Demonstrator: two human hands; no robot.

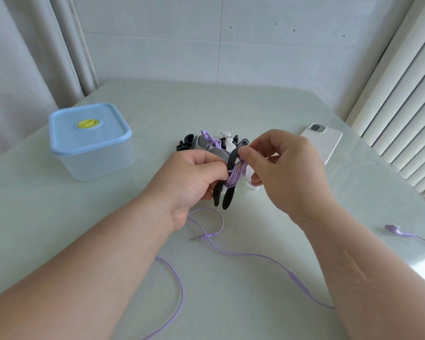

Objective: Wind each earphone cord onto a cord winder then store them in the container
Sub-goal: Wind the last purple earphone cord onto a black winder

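Note:
My left hand (194, 177) grips a black cord winder (227, 196) above the middle of the table. Purple earphone cord (234, 179) is wrapped round the winder's waist. My right hand (284, 168) pinches the purple cord at the top of the winder. The loose purple cord (253, 255) trails over the table toward me, with its jack plug (194, 239) lying below the winder and an earbud (394, 229) at the right. A clear container (103, 163) with a blue lid (88, 127) stands closed at the left.
Behind my hands lies a heap of black, grey and white winders (204, 143), one with purple cord on it. A white phone (325, 143) lies face down at the right. A radiator (407, 114) and a curtain (22, 69) flank the table.

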